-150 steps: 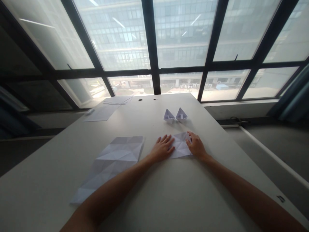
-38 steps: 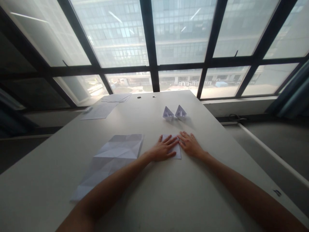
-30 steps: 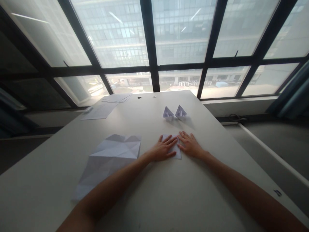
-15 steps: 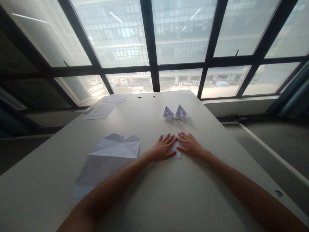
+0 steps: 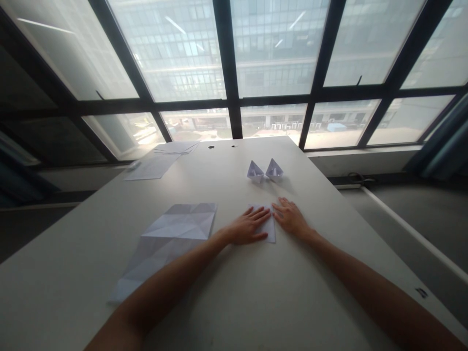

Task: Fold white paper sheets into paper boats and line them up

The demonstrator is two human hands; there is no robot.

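Note:
A small folded piece of white paper (image 5: 270,230) lies flat on the white table (image 5: 234,302). My left hand (image 5: 250,225) rests palm down on it with fingers stretched out, covering much of its left part. At the paper's right edge is my right hand (image 5: 290,217), fingers extended, the fingertips at the upper right corner. Beyond my hands stand two folded paper boats (image 5: 255,171), side by side, with pointed peaks. To the left, partly under my left forearm, a larger creased sheet of paper (image 5: 171,234) lies spread out.
Several flat sheets of paper (image 5: 153,166) lie at the table's far left, with a small clear object (image 5: 133,165) beside them. A dark mark (image 5: 421,292) shows near the right edge. Large windows (image 5: 272,44) rise behind the table, and blue curtains (image 5: 442,141) hang at the sides.
My right hand has shifted slightly right, off the folded paper to its edge. My left hand stays on the paper. The creased sheet's far edge now lies flatter.

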